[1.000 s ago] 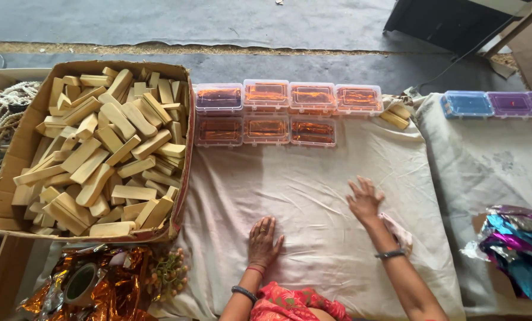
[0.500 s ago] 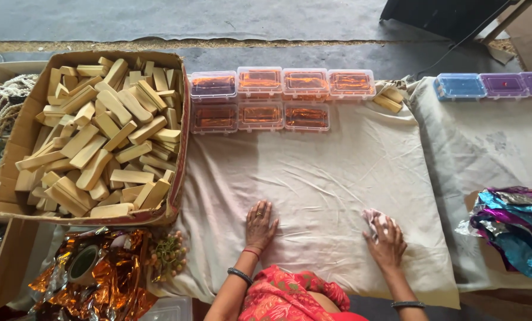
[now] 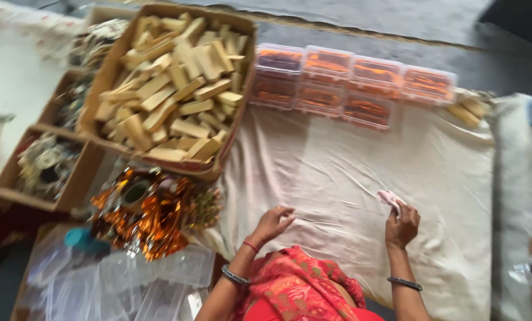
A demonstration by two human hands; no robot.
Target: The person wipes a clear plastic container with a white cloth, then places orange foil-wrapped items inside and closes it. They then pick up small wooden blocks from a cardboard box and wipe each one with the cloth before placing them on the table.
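Right hand [image 3: 401, 224] pinches a small pink cloth [image 3: 389, 198], held just above the cream sheet [image 3: 349, 172]. Left hand [image 3: 272, 222] rests loosely curled on the sheet, grasping nothing. I note a cardboard box of wooden blocks [image 3: 171, 83] beyond, beside clear lidded containers [image 3: 349, 83].

The person wears a red-and-orange patterned garment [image 3: 298, 285], dark metal bangles on both wrists, and a red thread.
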